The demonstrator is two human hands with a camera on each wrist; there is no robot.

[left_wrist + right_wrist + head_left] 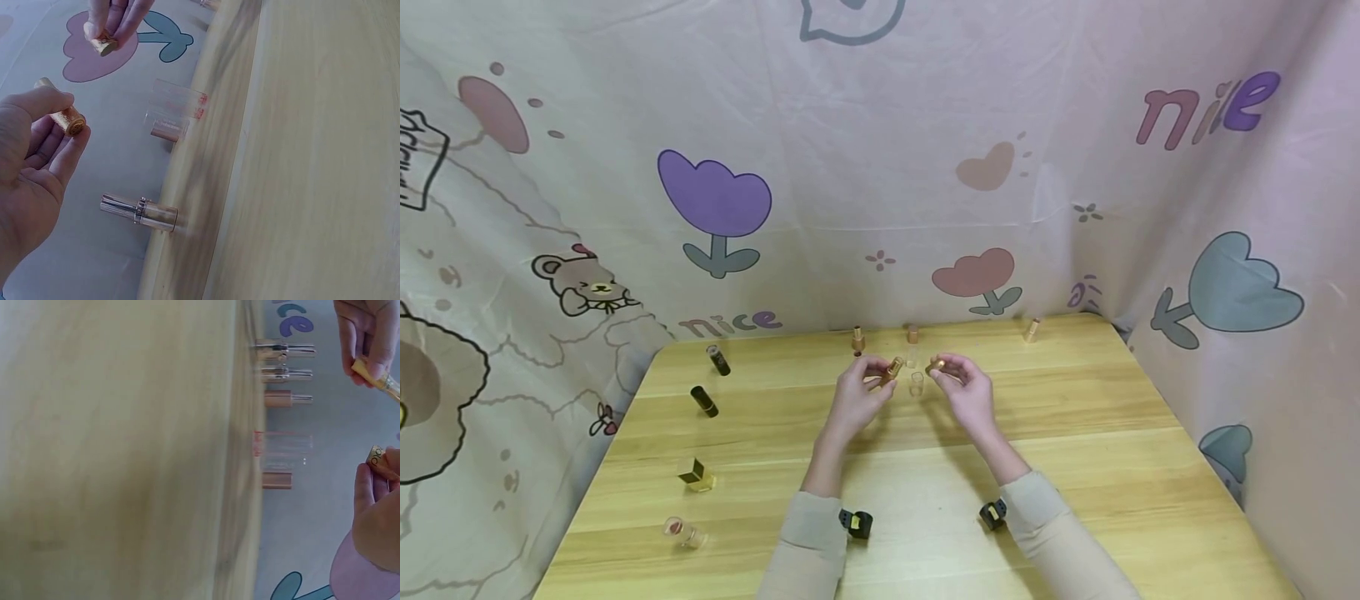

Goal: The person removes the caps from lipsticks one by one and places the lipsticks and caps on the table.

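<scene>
Above the back half of the table, my left hand (859, 396) pinches a gold lipstick tube (895, 367) between thumb and fingers. A narrower silvery part shows at one end of this tube in the right wrist view. Level with it, my right hand (967, 390) holds a short gold cap (935, 366), tilted, with lettering on its end (376, 456). A small gap separates the two gold pieces. Between and beyond the hands, a clear cap (917, 384) stands upright on the table. Close behind stand another clear piece (912, 358) and a rose-gold cap (913, 334).
Uncapped rose-gold lipstick tubes (858, 340) stand behind my left hand, another tube (1032, 330) at the back right. Down the left side are two dark lipsticks (718, 360) (704, 401), a black-and-gold one (696, 475) and a clear one (683, 532). A printed curtain (865, 167) hangs behind the table.
</scene>
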